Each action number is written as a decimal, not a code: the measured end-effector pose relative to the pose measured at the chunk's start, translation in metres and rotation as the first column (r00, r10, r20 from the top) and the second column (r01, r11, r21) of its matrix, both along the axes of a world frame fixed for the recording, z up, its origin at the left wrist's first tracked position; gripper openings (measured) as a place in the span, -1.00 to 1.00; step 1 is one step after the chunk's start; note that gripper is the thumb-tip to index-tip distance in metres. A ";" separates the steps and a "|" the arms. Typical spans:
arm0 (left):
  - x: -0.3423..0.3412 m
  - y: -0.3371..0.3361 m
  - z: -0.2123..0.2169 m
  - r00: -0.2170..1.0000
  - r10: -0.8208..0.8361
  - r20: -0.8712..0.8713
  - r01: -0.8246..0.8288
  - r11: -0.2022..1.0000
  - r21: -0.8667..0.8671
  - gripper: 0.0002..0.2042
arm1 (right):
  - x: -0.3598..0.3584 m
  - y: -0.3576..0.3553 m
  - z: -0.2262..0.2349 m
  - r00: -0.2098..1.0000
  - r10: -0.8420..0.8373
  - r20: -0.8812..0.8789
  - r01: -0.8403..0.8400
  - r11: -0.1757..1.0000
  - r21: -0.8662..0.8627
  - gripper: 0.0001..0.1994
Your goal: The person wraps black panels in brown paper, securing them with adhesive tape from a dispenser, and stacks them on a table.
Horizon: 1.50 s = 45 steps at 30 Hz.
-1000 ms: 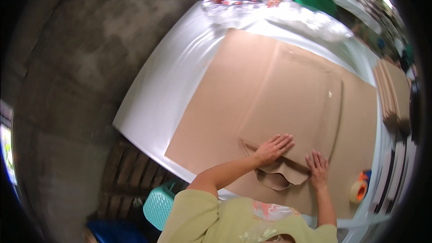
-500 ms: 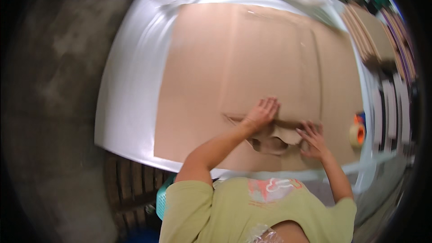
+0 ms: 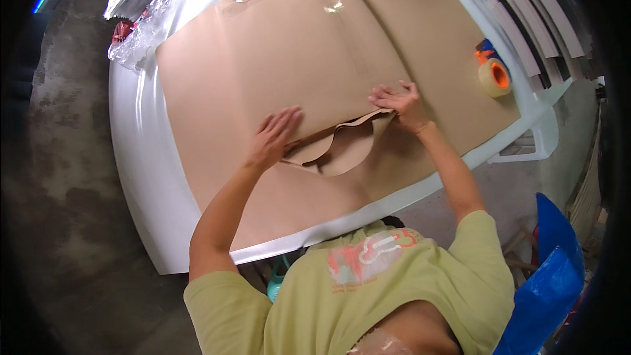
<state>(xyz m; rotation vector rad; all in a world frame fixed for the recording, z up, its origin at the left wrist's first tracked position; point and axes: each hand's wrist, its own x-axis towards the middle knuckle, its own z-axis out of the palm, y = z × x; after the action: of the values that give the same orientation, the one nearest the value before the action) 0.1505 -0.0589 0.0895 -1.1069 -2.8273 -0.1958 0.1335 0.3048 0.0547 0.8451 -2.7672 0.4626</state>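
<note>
A large brown cardboard sheet (image 3: 289, 209) lies on a table covered in white plastic. On it is a flat brown folded piece (image 3: 296, 46), with clear tape glinting along its far part. Its near side gapes in loose, curved flaps (image 3: 351, 148). My left hand (image 3: 275, 137) rests at the left end of this gap, fingers stretched flat on the brown surface. At the gap's right end lies my right hand (image 3: 402, 106), palm down, fingers extended and thumb apart. Whether either thumb is tucked under a flap is hidden.
A tape roll (image 3: 494, 77) with an orange core lies on the right. Beyond it are stacked pale strips (image 3: 526, 23). Crumpled clear plastic (image 3: 148, 29) sits at the far left corner. A blue sheet-like object (image 3: 542, 289) stands at the lower right, beside a concrete floor.
My view has turned and shifted. My hands have spread farther apart, to the two ends of the gap, and its flaps now stand more widely parted.
</note>
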 end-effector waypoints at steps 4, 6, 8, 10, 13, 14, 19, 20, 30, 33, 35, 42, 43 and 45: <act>0.021 -0.065 -0.013 0.963 0.164 0.214 -0.126 0.975 -0.181 -0.27 | -0.003 -0.004 0.016 0.985 -0.030 0.172 0.039 0.998 -0.049 -0.57; 0.032 -0.070 -0.020 0.979 0.147 0.138 -0.143 0.989 -0.041 -0.21 | -0.009 -0.001 0.024 0.949 -0.038 0.313 0.060 0.996 -0.061 -0.64; 0.041 -0.055 -0.018 0.979 0.200 0.040 -0.195 0.976 -0.097 -0.18 | -0.015 0.002 0.032 0.922 -0.026 0.386 0.060 0.995 -0.076 -0.65; 0.049 -0.030 -0.007 0.956 0.111 0.273 -0.117 0.993 0.005 -0.14 | -0.022 0.006 0.036 0.911 -0.029 0.411 0.065 0.995 -0.073 -0.66; 0.049 0.008 0.004 0.951 0.159 0.264 -0.249 0.902 0.353 -0.36 | -0.030 0.009 0.034 0.829 0.010 0.559 0.187 0.937 -0.294 -0.68; 0.044 0.016 0.005 0.973 0.160 0.167 -0.216 0.883 0.417 -0.51 | -0.032 0.010 0.031 0.810 0.048 0.584 0.210 0.907 -0.366 -0.69; 0.019 0.021 -0.015 0.889 0.388 0.243 -0.456 0.704 0.545 -0.83 | -0.035 0.015 0.016 0.719 0.112 0.686 0.370 0.774 -0.514 -0.77; 0.017 0.018 -0.019 0.869 0.419 0.263 -0.491 0.663 0.565 -0.83 | -0.035 0.016 0.015 0.715 0.113 0.690 0.393 0.751 -0.531 -0.78; 0.030 0.070 0.022 0.820 0.571 -0.035 -0.444 0.675 0.589 -0.50 | -0.017 -0.010 0.020 0.812 -0.183 0.554 0.500 0.708 -0.500 -0.82; 0.050 0.119 0.020 0.895 0.426 -0.130 -0.281 0.766 0.578 -0.43 | -0.018 -0.009 0.016 0.831 -0.169 0.530 0.470 0.722 -0.507 -0.80; 0.051 0.136 0.006 0.947 0.319 -0.048 -0.278 0.883 0.379 -0.44 | -0.020 -0.010 0.016 0.831 -0.194 0.521 0.471 0.745 -0.473 -0.79; 0.004 0.139 -0.057 0.778 0.607 -0.164 -0.626 0.773 -0.107 -0.44 | -0.006 -0.036 0.017 0.931 -0.298 0.212 0.364 0.804 -0.470 -0.68; 0.001 0.148 -0.058 0.653 0.745 -0.135 -0.757 0.649 -0.080 -0.44 | -0.003 -0.039 0.014 0.954 -0.289 0.081 0.292 0.836 -0.464 -0.56; -0.001 0.166 -0.051 0.616 0.783 -0.089 -0.788 0.615 -0.038 -0.45 | 0.004 -0.037 0.006 0.983 0.165 -0.080 -0.181 0.940 -0.289 -0.49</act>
<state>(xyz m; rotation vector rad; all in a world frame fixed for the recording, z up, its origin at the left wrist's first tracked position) 0.1495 0.1069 0.0390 0.2252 -2.9555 0.0277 0.1376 0.2678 0.0608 1.0110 -2.4964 0.8466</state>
